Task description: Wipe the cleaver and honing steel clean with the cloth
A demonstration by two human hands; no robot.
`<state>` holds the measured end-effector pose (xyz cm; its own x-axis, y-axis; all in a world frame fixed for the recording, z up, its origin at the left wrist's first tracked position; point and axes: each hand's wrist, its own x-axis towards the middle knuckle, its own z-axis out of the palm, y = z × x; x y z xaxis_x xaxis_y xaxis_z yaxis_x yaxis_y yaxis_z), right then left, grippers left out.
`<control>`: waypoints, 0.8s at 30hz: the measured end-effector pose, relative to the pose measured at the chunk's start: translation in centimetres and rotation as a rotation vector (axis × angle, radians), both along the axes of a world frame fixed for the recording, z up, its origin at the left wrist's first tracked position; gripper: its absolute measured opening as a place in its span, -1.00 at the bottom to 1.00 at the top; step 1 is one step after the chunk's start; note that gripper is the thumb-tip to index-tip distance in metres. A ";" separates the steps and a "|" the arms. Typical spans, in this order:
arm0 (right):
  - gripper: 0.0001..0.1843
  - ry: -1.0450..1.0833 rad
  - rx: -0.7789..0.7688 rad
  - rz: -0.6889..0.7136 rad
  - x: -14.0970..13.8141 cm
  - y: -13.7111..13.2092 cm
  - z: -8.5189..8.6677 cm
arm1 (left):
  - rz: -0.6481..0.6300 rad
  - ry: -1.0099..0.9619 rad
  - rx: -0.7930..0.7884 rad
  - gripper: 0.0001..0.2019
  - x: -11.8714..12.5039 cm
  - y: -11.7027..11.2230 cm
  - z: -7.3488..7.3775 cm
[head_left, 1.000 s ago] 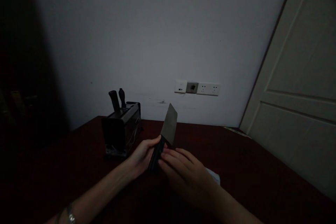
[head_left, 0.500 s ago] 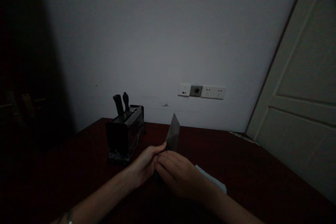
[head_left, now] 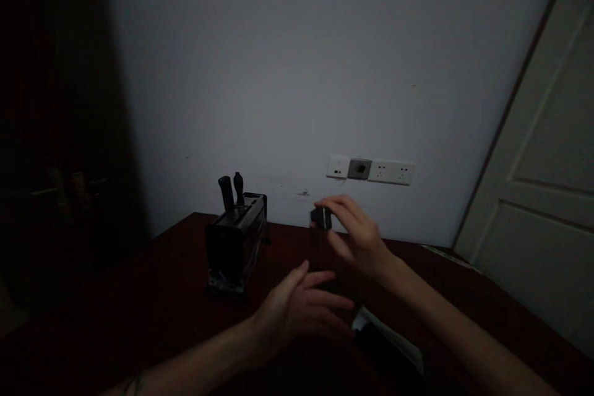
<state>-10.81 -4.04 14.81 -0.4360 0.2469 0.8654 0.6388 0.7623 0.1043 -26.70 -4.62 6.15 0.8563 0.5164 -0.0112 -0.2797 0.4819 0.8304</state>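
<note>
My right hand is raised above the back of the table, its thumb and fingers pinching a small dark blocky thing with a pale stripe. Its kind cannot be told in the dim light. Lower and to the left, my left hand holds nothing, its fingers spread and pointing right. Left of both hands stands a black slotted knife holder with two dark handles sticking up from it. No knife blade can be made out now.
A pale folded cloth or paper lies at the right front of the dark red table, with a black shape over it. Wall sockets sit above the table's back edge. A panelled door stands at right.
My hands have come apart. The right moved up and away with a dark thing, while the left opened out. The upright blade between them is no longer visible. The view shifted slightly.
</note>
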 end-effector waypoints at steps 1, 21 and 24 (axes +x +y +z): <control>-0.67 0.048 0.010 -0.005 -0.1 0.7 1.3 | -0.014 0.044 0.011 -0.38 0.3 -0.2 -1.3; -0.75 0.376 -0.106 0.203 -8.7 16.5 15.6 | -0.001 0.468 0.561 -0.59 3.9 4.7 -13.8; -0.71 0.347 -0.085 0.221 -10.0 17.4 15.9 | -0.047 0.405 0.492 -0.75 3.1 4.4 -13.3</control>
